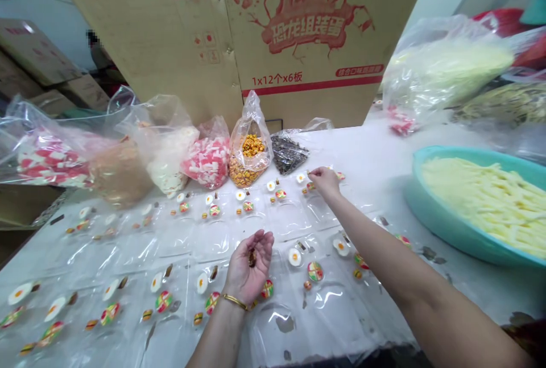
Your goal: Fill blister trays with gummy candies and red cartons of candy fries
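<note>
My left hand (251, 268) is palm up and cupped over the front row of clear plastic trays (285, 322), with small dark brown pieces (252, 258) in its palm. Farther back, my right hand (326, 181) reaches to the back row, its fingertips pinched together over a tray beside a small fried-egg piece (301, 178). Whatever is between those fingertips is too small to make out. Many trays hold a fried-egg piece (294, 257), a round pizza-like piece (315, 271) and a tiny burger piece (307, 285). Several also have a brown piece (214, 272).
Bags of pink-and-white pieces (209, 157), yellow-orange pieces (247, 172) and dark packets (288, 153) line the back, before a tall cardboard box (307, 89). A turquoise basin (447, 237) of pale yellow strips stands at right, near a large plastic bag (447, 72).
</note>
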The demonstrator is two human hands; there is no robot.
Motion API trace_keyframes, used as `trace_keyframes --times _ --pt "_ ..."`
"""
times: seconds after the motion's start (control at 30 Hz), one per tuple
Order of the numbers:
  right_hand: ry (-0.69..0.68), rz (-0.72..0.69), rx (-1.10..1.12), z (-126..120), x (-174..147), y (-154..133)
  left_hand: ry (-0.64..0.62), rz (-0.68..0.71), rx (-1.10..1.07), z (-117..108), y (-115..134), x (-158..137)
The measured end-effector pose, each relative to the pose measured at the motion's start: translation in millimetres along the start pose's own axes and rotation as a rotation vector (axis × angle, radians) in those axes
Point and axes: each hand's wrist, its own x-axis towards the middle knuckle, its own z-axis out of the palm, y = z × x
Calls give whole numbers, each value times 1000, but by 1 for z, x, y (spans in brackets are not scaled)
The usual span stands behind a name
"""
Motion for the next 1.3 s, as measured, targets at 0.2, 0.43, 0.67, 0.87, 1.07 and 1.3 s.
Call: trace_keyframes --times 0.2,0.43,0.67,0.87,1.07,1.3 --pt "-23 18 -441 12 31 0 -7 37 30 -4 7 -2" --pt "-274 -700 -113 -4 -58 -32 -137 78 -8 10 9 8" --pt "-629 -967 204 10 -148 -45 -173 10 23 20 -9 15" --pt "-223 -501 237 -18 -64 9 -97 -3 141 7 -12 5" --pt "109 107 -154 -49 47 61 6 23 180 -4 -10 -8" --pt "86 191 -352 -45 85 56 85 47 190 -11 -11 -15"
